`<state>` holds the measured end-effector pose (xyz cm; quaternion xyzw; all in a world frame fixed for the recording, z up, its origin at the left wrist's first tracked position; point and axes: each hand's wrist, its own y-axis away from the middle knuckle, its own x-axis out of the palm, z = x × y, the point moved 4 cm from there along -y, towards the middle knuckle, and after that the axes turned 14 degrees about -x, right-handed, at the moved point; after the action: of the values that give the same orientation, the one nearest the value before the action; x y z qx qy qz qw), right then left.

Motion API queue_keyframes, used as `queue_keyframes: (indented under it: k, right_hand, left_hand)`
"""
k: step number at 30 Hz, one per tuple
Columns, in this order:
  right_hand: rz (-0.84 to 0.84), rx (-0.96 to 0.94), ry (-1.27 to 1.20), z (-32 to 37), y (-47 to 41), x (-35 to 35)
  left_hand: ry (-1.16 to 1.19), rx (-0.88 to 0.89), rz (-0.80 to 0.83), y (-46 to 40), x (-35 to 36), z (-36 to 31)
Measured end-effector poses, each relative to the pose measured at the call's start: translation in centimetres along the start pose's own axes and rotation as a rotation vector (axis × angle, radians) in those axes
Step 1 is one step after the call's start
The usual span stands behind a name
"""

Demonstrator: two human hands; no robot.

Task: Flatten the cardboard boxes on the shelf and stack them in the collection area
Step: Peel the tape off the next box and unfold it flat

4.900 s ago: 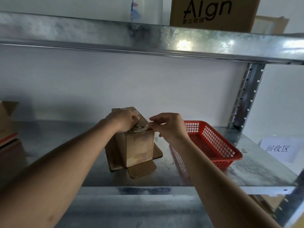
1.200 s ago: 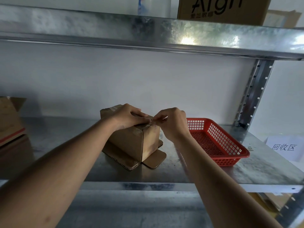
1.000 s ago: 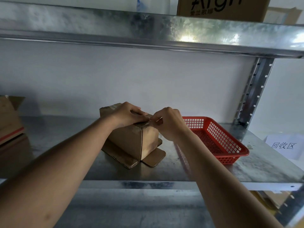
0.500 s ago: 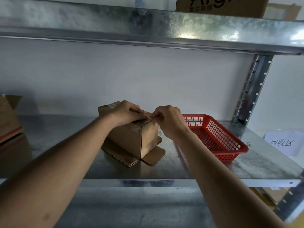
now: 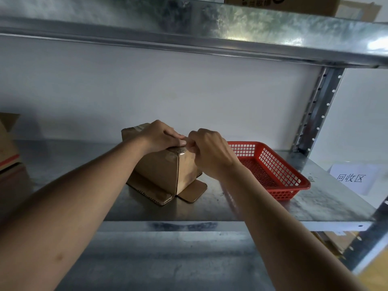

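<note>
Pinning box [image 5: 165, 171] top with flat left hand [image 5: 161, 134], right hand [image 5: 206, 151] pinching tape [image 5: 182, 153] at corner, peel needed next before flattening.

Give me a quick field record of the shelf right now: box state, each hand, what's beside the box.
box: small cardboard box upright on the metal shelf, bottom flaps splayed flat, not flattened
left hand: left hand rests on the box top, holding it down
right hand: right hand pinches tape at the top corner
beside box: red basket on its right
sign: paper label at far right
</note>
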<state>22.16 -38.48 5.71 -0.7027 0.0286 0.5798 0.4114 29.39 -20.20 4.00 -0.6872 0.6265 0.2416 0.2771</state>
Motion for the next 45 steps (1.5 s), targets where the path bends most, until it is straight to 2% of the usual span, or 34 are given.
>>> queue_keyframes:
  k: [5, 9, 14, 16, 18, 22, 25, 29, 33, 37, 40, 45]
  right_hand:
    - [-0.107, 0.078, -0.304, -0.5, -0.1, -1.4]
    - [-0.121, 0.182, -0.633, -1.6, -0.4, -0.6]
    - [-0.334, 0.298, -0.861, -2.0, -0.5, 1.4]
    - [-0.341, 0.342, -0.816, -2.0, -0.5, 2.1]
    - [-0.288, 0.37, -0.653, -2.0, -0.6, 2.3]
    - [-0.133, 0.206, -0.297, -0.7, -1.0, 1.7]
    - [-0.106, 0.08, -0.237, 0.3, -1.0, 1.2]
    - [-0.051, 0.059, -0.187, 0.5, -1.1, 1.1]
    - [-0.113, 0.133, -0.275, 0.5, -1.2, 1.2]
    - [-0.096, 0.256, -0.45, 0.1, -1.1, 2.0]
    - [-0.204, 0.363, -0.649, -0.6, -0.4, 2.5]
    - [-0.314, 0.391, -0.751, -1.2, 0.1, 2.6]
  left_hand:
    - [0.017, -0.001, -0.011, 0.4, 0.4, -0.4]
    - [0.008, 0.004, 0.023, 0.7, 0.2, -0.4]
    - [-0.045, -0.039, 0.024, 0.9, -0.5, -0.2]
    - [-0.029, -0.042, 0.043, 0.6, -0.5, 0.0]
    - [0.0, -0.036, 0.053, 0.4, -0.3, 0.1]
    - [0.04, -0.013, 0.079, 0.3, -0.2, 0.1]
    - [0.006, -0.032, 0.1, 0.5, -0.2, -0.1]
    - [-0.057, -0.039, 0.105, 0.9, -0.3, -0.3]
    - [-0.09, -0.013, 0.104, 1.5, -0.1, -0.3]
    - [-0.157, 0.002, 0.083, 1.8, 0.1, -0.3]
    - [-0.255, 0.019, 0.071, 2.2, 0.0, -0.5]
    - [-0.353, -0.025, 0.147, 2.9, -0.5, -0.5]
